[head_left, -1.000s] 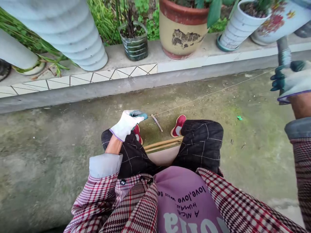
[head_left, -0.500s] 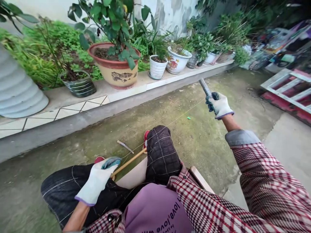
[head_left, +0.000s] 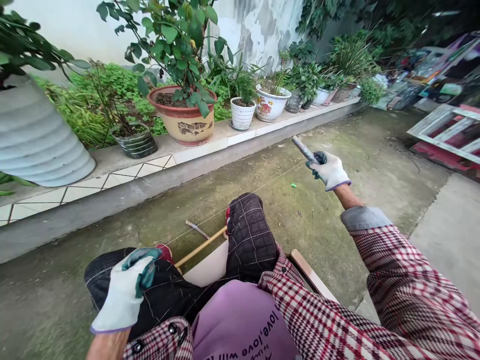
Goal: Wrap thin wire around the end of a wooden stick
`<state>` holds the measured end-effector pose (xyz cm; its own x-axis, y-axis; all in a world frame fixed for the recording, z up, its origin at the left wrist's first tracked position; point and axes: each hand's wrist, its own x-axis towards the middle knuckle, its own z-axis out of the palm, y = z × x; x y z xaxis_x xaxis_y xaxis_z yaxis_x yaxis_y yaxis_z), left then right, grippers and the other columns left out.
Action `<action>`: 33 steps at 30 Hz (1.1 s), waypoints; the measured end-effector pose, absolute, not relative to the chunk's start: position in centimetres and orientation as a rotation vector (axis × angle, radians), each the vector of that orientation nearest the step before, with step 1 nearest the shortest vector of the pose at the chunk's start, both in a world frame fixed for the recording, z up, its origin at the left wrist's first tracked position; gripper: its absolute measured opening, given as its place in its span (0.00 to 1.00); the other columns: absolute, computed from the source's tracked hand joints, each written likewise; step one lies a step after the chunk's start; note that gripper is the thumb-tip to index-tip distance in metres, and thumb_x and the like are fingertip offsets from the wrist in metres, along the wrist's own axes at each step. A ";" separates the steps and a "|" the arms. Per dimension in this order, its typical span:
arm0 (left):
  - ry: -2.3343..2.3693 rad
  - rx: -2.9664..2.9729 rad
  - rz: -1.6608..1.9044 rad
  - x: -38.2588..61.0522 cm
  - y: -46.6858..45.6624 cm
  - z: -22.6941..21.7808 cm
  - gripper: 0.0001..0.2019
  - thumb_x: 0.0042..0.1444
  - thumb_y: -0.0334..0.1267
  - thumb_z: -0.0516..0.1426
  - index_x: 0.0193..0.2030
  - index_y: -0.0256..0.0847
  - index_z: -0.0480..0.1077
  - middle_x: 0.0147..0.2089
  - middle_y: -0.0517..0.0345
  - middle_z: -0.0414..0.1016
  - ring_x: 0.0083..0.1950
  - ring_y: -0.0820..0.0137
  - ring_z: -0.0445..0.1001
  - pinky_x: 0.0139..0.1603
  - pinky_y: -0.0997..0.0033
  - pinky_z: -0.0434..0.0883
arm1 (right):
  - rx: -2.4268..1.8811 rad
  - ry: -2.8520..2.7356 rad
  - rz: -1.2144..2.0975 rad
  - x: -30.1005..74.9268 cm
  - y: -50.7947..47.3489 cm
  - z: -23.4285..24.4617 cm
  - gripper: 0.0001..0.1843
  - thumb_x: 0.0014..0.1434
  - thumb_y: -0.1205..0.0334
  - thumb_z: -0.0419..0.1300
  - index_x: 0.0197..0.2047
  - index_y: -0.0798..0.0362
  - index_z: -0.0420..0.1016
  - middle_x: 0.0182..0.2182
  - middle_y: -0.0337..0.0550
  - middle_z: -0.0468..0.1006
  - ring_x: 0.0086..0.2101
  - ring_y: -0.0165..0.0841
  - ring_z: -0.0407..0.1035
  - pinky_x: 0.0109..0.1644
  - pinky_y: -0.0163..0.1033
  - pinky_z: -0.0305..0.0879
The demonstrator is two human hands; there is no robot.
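Note:
My right hand (head_left: 329, 170), in a white glove with a dark green palm, is stretched out to the right. Its fingers are wrapped round a short grey rod (head_left: 302, 148) that points up and to the left. A thin pale thread (head_left: 277, 177) runs taut from this rod across my knees to my left hand (head_left: 129, 282). That hand, gloved alike, is closed on the thread above my left thigh; its fingertips are partly hidden. A yellowish wooden stick (head_left: 202, 246) spans between my legs beside a pale flat surface (head_left: 210, 264).
Another short stick (head_left: 197, 229) lies on the concrete ground beyond my legs, and a small green scrap (head_left: 293, 185) farther right. Ahead runs a low ledge (head_left: 225, 142) with several flowerpots, including a large tan pot (head_left: 191, 127). A white slatted frame (head_left: 446, 127) stands at the right.
My left hand has drawn back toward my body and left, closing with the thread. My right hand has shifted slightly left, and the rod now tilts more to the left.

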<state>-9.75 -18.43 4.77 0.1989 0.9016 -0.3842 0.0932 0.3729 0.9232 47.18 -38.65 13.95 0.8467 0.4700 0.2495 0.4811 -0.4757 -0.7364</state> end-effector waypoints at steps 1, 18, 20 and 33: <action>1.244 1.062 0.762 -10.0 -18.3 4.8 0.13 0.36 0.35 0.67 0.33 0.41 0.78 0.27 0.64 0.78 0.26 0.73 0.70 0.24 0.75 0.67 | -2.137 -0.691 -0.011 46.8 -38.6 13.9 0.23 0.47 0.62 0.68 0.49 0.57 0.79 0.26 0.37 0.76 0.19 0.26 0.67 0.17 0.31 0.68; 1.310 2.225 0.216 -7.3 -15.9 1.4 0.12 0.55 0.43 0.55 0.35 0.39 0.77 0.43 0.47 0.82 0.45 0.58 0.79 0.50 0.64 0.72 | -1.842 -1.011 0.344 33.9 -31.1 13.4 0.18 0.51 0.57 0.65 0.45 0.51 0.76 0.28 0.38 0.75 0.21 0.28 0.65 0.21 0.34 0.66; 1.380 2.322 0.096 -7.2 -16.4 1.9 0.14 0.59 0.43 0.52 0.38 0.39 0.77 0.46 0.44 0.82 0.46 0.57 0.80 0.50 0.64 0.72 | -1.804 -1.081 0.375 32.2 -30.2 12.8 0.16 0.51 0.57 0.66 0.44 0.52 0.76 0.30 0.38 0.76 0.24 0.28 0.67 0.25 0.35 0.67; 1.267 2.382 0.120 -5.8 -15.8 5.1 0.23 0.59 0.41 0.58 0.61 0.43 0.74 0.64 0.49 0.75 0.58 0.58 0.78 0.63 0.63 0.71 | -1.696 -1.252 0.433 27.9 -28.3 10.8 0.18 0.55 0.55 0.65 0.48 0.54 0.78 0.41 0.41 0.83 0.41 0.37 0.75 0.50 0.43 0.69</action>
